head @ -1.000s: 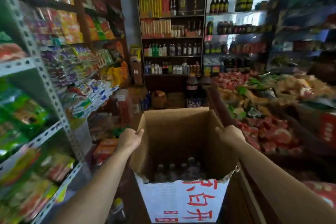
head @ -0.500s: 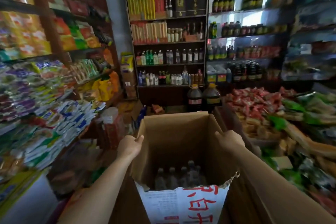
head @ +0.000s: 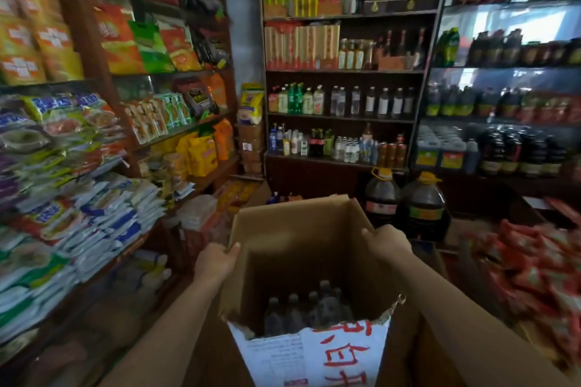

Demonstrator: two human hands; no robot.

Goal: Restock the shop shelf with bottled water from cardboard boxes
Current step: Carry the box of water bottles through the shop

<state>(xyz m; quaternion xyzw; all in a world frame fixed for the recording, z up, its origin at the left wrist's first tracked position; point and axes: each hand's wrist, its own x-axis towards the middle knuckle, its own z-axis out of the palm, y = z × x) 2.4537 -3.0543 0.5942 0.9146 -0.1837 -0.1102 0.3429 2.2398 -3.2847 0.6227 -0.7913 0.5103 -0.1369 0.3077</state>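
An open cardboard box (head: 298, 229) is held up in front of me, with a white flap with red characters facing me. Several water bottles (head: 309, 311) stand upright at its bottom, in shadow. My left hand (head: 215, 262) grips the box's left wall at the rim. My right hand (head: 385, 243) grips the right wall at the rim. Ahead stands a dark wooden drinks shelf (head: 342, 118) carrying rows of clear and green bottles on its middle and lower boards.
Snack-packet shelves (head: 103, 141) line the left side of the aisle. Two big oil jugs (head: 405, 201) stand on the floor before the drinks shelf. A bin of red packets (head: 534, 264) lies at right. Dark sauce bottles (head: 518, 151) fill the right shelving.
The box and both hands have travelled forward down the aisle. The drinks shelf and oil jugs are now nearer and larger. The grip on the box is the same.
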